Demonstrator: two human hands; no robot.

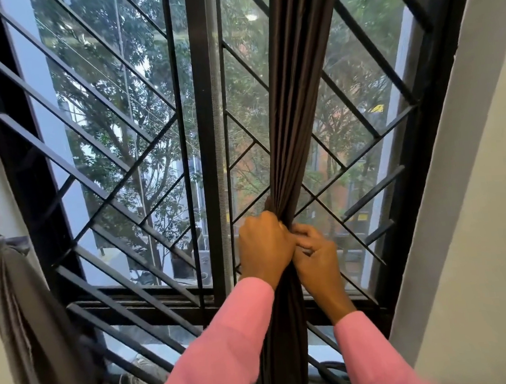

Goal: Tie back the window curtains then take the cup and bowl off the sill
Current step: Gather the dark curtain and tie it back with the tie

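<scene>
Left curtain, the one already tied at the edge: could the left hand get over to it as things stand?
Probably not right away. The left hand is closed around the dark curtain together with the right hand. The path to the tied curtain looks open, but it would have to let go first.

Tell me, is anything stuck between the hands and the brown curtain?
No. Both hands already touch it: the left hand and the right hand are closed around the gathered brown curtain, with nothing visible between fingers and cloth. The window grille sits behind the curtain, not in front of it.
</scene>
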